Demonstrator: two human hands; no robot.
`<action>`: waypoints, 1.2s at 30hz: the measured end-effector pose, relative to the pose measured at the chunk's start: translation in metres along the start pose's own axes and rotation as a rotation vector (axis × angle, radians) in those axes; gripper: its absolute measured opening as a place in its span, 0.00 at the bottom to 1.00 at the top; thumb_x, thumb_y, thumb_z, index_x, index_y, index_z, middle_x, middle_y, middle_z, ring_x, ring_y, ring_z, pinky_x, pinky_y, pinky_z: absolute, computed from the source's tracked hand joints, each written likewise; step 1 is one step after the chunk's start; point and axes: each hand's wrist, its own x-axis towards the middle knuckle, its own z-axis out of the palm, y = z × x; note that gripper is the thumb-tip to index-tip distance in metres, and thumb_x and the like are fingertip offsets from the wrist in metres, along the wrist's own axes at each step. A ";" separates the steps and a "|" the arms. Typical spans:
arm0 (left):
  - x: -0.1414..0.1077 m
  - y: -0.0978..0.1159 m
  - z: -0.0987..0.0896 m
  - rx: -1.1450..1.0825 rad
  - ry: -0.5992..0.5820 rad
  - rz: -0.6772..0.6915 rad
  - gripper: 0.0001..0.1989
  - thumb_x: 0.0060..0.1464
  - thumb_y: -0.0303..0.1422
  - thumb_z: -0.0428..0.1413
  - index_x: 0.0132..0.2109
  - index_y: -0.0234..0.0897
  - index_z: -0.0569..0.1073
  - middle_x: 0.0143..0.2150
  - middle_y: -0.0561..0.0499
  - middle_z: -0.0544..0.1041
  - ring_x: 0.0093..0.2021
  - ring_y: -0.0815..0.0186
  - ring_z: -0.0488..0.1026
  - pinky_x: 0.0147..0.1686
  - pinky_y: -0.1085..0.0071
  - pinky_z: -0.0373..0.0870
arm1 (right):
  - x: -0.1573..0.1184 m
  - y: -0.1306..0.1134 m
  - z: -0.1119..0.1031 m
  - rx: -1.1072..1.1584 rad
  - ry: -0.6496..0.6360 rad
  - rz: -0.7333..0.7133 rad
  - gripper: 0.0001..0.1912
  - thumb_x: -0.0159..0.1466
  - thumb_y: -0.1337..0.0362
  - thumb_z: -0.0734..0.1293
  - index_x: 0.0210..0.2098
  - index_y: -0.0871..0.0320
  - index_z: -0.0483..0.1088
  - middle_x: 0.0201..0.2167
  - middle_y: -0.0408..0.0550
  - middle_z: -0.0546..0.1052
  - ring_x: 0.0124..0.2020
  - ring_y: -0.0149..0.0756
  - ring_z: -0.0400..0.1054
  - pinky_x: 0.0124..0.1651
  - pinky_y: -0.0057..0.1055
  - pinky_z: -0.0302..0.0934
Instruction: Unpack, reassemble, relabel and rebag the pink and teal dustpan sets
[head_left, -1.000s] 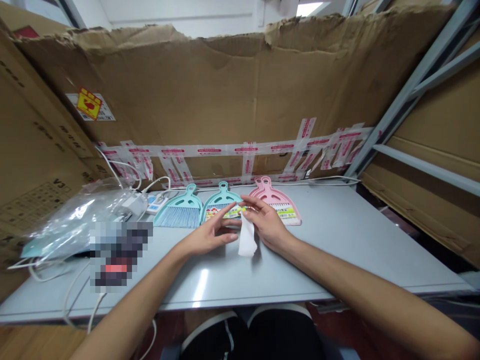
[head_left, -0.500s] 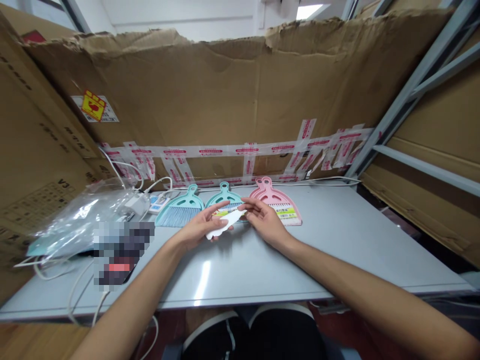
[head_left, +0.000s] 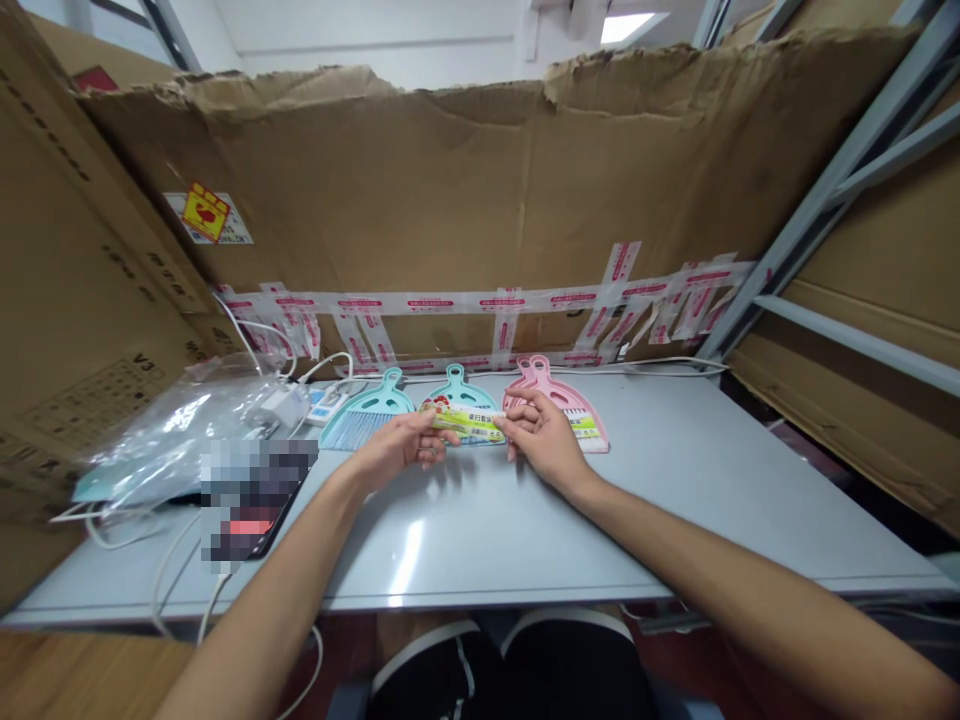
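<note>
A long printed paper label (head_left: 466, 423) lies nearly level between the left hand (head_left: 401, 443) and the right hand (head_left: 546, 435), its ends pinched by the fingers of each. Its face shows yellow-green bands and small dark print, with a red-and-white patch at the left end. It hangs just above and in front of a teal dustpan (head_left: 459, 398), covering the dustpan's lower part, with a pink dustpan (head_left: 553, 393) beside it on the right.

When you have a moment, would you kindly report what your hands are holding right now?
Left hand and right hand pinching opposite ends of yellow-and-white printed paper label strip. Strip held over teal plastic dustpan. Pink plastic dustpan right behind right hand.
</note>
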 end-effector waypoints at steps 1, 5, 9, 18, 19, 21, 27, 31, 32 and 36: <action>0.000 0.000 -0.001 0.055 0.036 0.000 0.31 0.60 0.60 0.67 0.50 0.35 0.84 0.45 0.37 0.87 0.33 0.63 0.76 0.31 0.68 0.68 | 0.001 0.000 0.000 0.000 0.001 0.004 0.36 0.60 0.50 0.83 0.60 0.53 0.68 0.37 0.39 0.80 0.24 0.33 0.76 0.23 0.29 0.69; -0.001 0.002 -0.015 0.233 0.260 0.092 0.30 0.58 0.60 0.67 0.46 0.34 0.84 0.39 0.41 0.86 0.32 0.63 0.77 0.30 0.69 0.68 | 0.008 -0.002 0.010 -0.022 -0.068 -0.024 0.29 0.62 0.51 0.81 0.57 0.53 0.72 0.38 0.43 0.81 0.28 0.36 0.80 0.24 0.30 0.73; -0.011 0.010 -0.044 0.486 0.528 0.257 0.28 0.62 0.60 0.60 0.38 0.37 0.82 0.28 0.49 0.80 0.27 0.64 0.71 0.28 0.69 0.63 | 0.022 -0.011 0.038 -0.034 -0.257 0.046 0.17 0.62 0.55 0.82 0.46 0.56 0.81 0.44 0.52 0.86 0.38 0.44 0.85 0.34 0.37 0.82; -0.045 0.030 -0.079 1.045 0.771 0.283 0.24 0.68 0.54 0.52 0.34 0.40 0.77 0.26 0.51 0.75 0.30 0.61 0.69 0.32 0.67 0.58 | 0.035 -0.011 0.121 0.192 -0.427 0.285 0.18 0.64 0.56 0.83 0.48 0.60 0.84 0.48 0.58 0.88 0.46 0.46 0.86 0.35 0.33 0.82; -0.048 0.030 -0.082 1.098 0.742 0.221 0.25 0.67 0.53 0.51 0.32 0.40 0.75 0.26 0.51 0.75 0.30 0.61 0.69 0.32 0.66 0.57 | 0.032 -0.006 0.126 0.181 -0.440 0.284 0.18 0.64 0.55 0.83 0.47 0.60 0.84 0.47 0.58 0.88 0.46 0.46 0.86 0.34 0.32 0.82; -0.053 0.030 -0.088 1.167 0.604 0.049 0.25 0.66 0.53 0.51 0.28 0.40 0.73 0.26 0.49 0.76 0.29 0.60 0.70 0.31 0.65 0.57 | 0.025 0.005 0.134 0.142 -0.469 0.278 0.18 0.65 0.52 0.82 0.44 0.61 0.83 0.41 0.56 0.88 0.43 0.44 0.86 0.33 0.30 0.80; -0.064 0.026 -0.104 1.292 0.419 -0.196 0.22 0.61 0.53 0.54 0.28 0.42 0.72 0.28 0.47 0.79 0.31 0.57 0.74 0.32 0.65 0.59 | 0.012 0.031 0.137 -0.022 -0.566 0.317 0.20 0.69 0.47 0.76 0.41 0.60 0.79 0.31 0.50 0.88 0.15 0.27 0.70 0.19 0.25 0.66; -0.065 0.028 -0.103 1.298 0.402 -0.259 0.19 0.59 0.50 0.54 0.29 0.42 0.73 0.30 0.46 0.81 0.33 0.56 0.75 0.33 0.64 0.61 | 0.008 0.035 0.136 -0.066 -0.547 0.248 0.17 0.71 0.50 0.74 0.45 0.60 0.78 0.31 0.48 0.87 0.15 0.27 0.68 0.18 0.24 0.65; -0.065 0.028 -0.103 1.294 0.405 -0.262 0.19 0.59 0.50 0.54 0.29 0.42 0.73 0.31 0.46 0.81 0.33 0.56 0.76 0.33 0.64 0.62 | 0.007 0.035 0.136 -0.072 -0.542 0.229 0.17 0.72 0.50 0.74 0.46 0.59 0.78 0.31 0.47 0.87 0.15 0.27 0.68 0.19 0.24 0.65; -0.064 0.029 -0.101 1.279 0.413 -0.275 0.19 0.59 0.50 0.54 0.29 0.42 0.74 0.32 0.46 0.83 0.34 0.56 0.77 0.34 0.64 0.63 | 0.003 0.036 0.136 -0.069 -0.510 0.186 0.18 0.72 0.49 0.73 0.47 0.59 0.78 0.32 0.48 0.87 0.17 0.27 0.70 0.21 0.25 0.66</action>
